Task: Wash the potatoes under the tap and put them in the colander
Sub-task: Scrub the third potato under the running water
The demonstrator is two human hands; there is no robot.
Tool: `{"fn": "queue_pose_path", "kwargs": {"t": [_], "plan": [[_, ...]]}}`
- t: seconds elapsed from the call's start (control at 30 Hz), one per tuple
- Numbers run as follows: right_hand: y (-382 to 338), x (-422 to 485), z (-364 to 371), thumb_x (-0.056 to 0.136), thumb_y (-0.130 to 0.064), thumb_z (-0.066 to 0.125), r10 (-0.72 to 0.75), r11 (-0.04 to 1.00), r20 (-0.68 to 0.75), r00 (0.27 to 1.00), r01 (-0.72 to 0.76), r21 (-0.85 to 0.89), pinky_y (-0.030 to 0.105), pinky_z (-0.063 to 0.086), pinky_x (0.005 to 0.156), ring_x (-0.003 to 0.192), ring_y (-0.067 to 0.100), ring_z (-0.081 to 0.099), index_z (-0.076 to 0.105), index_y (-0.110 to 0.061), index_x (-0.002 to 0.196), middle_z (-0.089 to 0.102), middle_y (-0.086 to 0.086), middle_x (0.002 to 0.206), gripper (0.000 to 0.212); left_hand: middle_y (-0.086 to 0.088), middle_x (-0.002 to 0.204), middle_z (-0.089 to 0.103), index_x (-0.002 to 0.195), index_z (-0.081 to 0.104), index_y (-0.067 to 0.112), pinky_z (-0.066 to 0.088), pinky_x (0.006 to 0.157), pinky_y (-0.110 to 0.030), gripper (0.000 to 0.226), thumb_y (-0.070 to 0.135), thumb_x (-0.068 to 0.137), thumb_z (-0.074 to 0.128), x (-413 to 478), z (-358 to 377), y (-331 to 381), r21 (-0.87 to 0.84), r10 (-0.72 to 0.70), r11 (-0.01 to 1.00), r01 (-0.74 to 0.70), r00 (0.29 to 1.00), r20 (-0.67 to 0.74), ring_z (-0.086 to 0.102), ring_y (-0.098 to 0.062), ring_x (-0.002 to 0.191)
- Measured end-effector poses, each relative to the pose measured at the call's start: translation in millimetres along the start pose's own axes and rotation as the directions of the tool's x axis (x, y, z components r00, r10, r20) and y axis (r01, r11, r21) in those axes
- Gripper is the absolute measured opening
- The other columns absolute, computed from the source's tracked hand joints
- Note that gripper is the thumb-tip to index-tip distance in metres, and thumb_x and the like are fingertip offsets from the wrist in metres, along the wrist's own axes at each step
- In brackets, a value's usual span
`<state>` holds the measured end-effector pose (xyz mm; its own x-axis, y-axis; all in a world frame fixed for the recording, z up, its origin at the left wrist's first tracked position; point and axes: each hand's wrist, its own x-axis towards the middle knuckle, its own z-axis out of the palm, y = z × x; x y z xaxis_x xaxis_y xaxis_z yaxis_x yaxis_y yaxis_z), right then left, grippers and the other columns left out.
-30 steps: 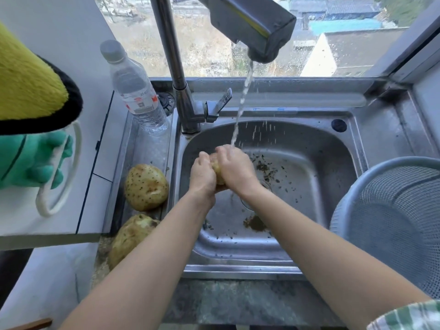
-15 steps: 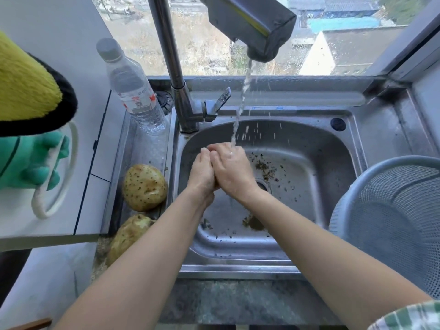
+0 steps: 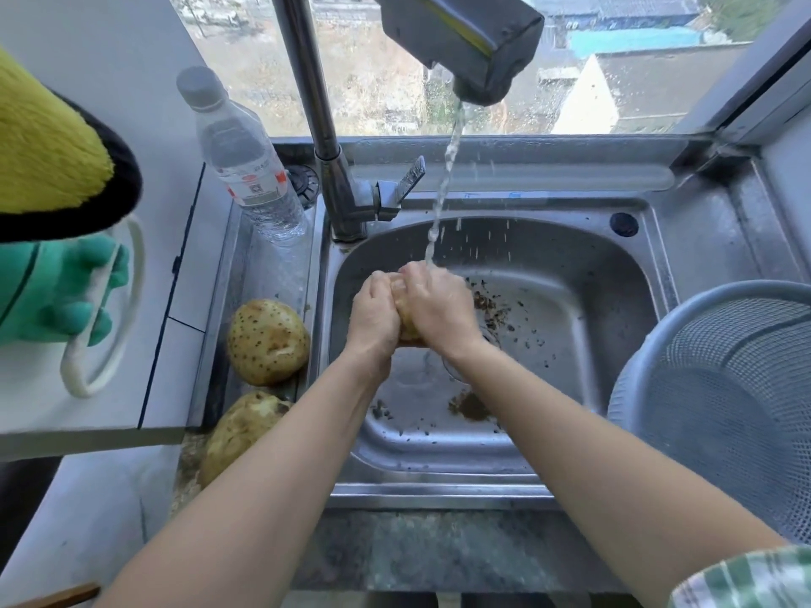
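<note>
Potatoes are being dealt with at a steel sink [image 3: 570,300], whose basin lies under and around the hands. Well apart to the right of the hands, a grey mesh colander [image 3: 724,388] is set beside the basin. Far to the left of the hands, a yellow fuzzy cloth [image 3: 44,147] and a green glove [image 3: 48,291] are seen against a white wall.

Beyond and above the hands a tap [image 3: 461,41] is mounted, and a stream of water [image 3: 443,182] is poured from its head onto the fingertips of the right hand. Beyond and to the left of the hands, near the tap's base, a clear plastic bottle [image 3: 245,155] is stood.

On the sink's ledge just left of the left forearm, two speckled potatoes are laid: a far potato [image 3: 267,340] in full view and a near potato [image 3: 239,427] partly hidden by that forearm.

A third potato [image 3: 406,331] is gripped over the basin between the left hand [image 3: 373,318] and the right hand [image 3: 434,309]. Both are curled round it, so that only a narrow strip of it is shown.

Dark bits of dirt [image 3: 471,405] are scattered on the basin floor below and to the right of the hands.
</note>
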<state>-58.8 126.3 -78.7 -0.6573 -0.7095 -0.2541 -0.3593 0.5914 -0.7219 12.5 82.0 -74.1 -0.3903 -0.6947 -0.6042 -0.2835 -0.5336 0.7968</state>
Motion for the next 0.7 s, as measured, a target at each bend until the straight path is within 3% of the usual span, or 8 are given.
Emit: {"fn": "queue_pose_path", "kwargs": {"t": [0.03,0.1,0.2,0.3,0.37,0.5,0.7], "plan": [[-0.8,7.4,-6.1,0.102,-0.024,0.036,0.108,0.990,0.066,0.992,-0.113,0.082,0.037,0.044,0.079,0.095,0.030,0.059,0.064,-0.006,0.089,0.067,0.016,0.101,0.036,-0.013,0.090,0.069,0.102,0.063,0.006,0.060,0.053,-0.040,0.040,0.025,0.105,0.028,-1.5,0.6,-0.4,0.022,0.016,1.000,-0.015,1.000,-0.002,0.069,-0.029,0.077],[0.4,14.1,-12.1,0.103,-0.024,0.036,0.258,0.907,0.240,0.936,-0.320,0.274,0.038,0.048,0.086,0.096,0.026,0.059,0.064,-0.007,0.094,0.066,0.014,0.108,0.034,-0.016,0.101,0.066,0.108,0.057,0.008,0.061,0.053,-0.041,0.037,0.028,0.106,0.026,-3.1,0.6,-1.6,0.038,-0.001,0.999,0.003,0.999,-0.054,0.069,-0.030,0.081],[3.1,7.7,-9.1,0.106,-0.033,0.034,0.317,0.501,0.426,0.847,-0.531,0.683,0.035,0.048,0.096,0.106,0.022,0.061,0.059,-0.007,0.124,0.064,0.011,0.122,0.041,-0.018,0.117,0.060,0.118,0.049,0.011,0.059,0.049,-0.039,0.039,0.037,0.107,0.022,3.9,-6.8,-3.7,-0.030,-0.091,0.996,0.087,0.980,-0.179,0.068,-0.037,0.095],[4.4,3.9,-11.2,0.107,-0.038,0.026,0.260,0.191,0.512,0.819,-0.563,0.804,0.037,0.031,0.112,0.141,0.025,0.038,0.040,-0.009,0.145,0.040,0.015,0.153,0.050,-0.018,0.127,0.051,0.131,0.044,0.009,0.058,0.050,-0.040,0.045,0.040,0.107,0.022,9.3,-18.9,-6.3,0.029,-0.109,0.992,0.123,0.949,-0.295,0.063,-0.040,0.105],[-1.1,3.7,-14.4,0.106,-0.042,0.021,0.200,0.055,0.566,0.800,-0.585,0.809,0.041,0.019,0.119,0.150,0.029,0.017,0.022,-0.009,0.154,0.018,0.018,0.161,0.057,-0.016,0.127,0.049,0.134,0.043,0.007,0.058,0.053,-0.043,0.046,0.040,0.107,0.024,8.3,-23.7,-8.8,0.071,-0.099,0.989,0.127,0.945,-0.312,0.061,-0.039,0.107],[-14.5,-1.9,-21.6,0.106,-0.045,0.020,0.125,-0.076,0.606,0.786,-0.601,0.795,0.045,0.006,0.122,0.152,0.031,-0.001,0.004,-0.014,0.157,-0.003,0.017,0.163,0.062,-0.010,0.120,0.045,0.136,0.041,0.008,0.059,0.061,-0.046,0.045,0.038,0.107,0.026,4.0,-26.4,-15.6,0.069,-0.146,0.983,0.172,0.948,-0.282,0.059,-0.039,0.109],[-20.4,-9.2,-23.2,0.106,-0.023,0.028,0.147,-0.140,0.591,0.793,-0.575,0.806,0.042,0.018,0.122,0.150,0.031,0.019,0.013,-0.005,0.155,0.014,0.024,0.160,0.054,-0.021,0.129,0.053,0.137,0.042,0.006,0.056,0.044,-0.035,0.048,0.040,0.106,0.025,11.8,-29.6,-20.9,0.043,-0.182,0.979,0.198,0.954,-0.239,0.062,-0.041,0.107]]}}
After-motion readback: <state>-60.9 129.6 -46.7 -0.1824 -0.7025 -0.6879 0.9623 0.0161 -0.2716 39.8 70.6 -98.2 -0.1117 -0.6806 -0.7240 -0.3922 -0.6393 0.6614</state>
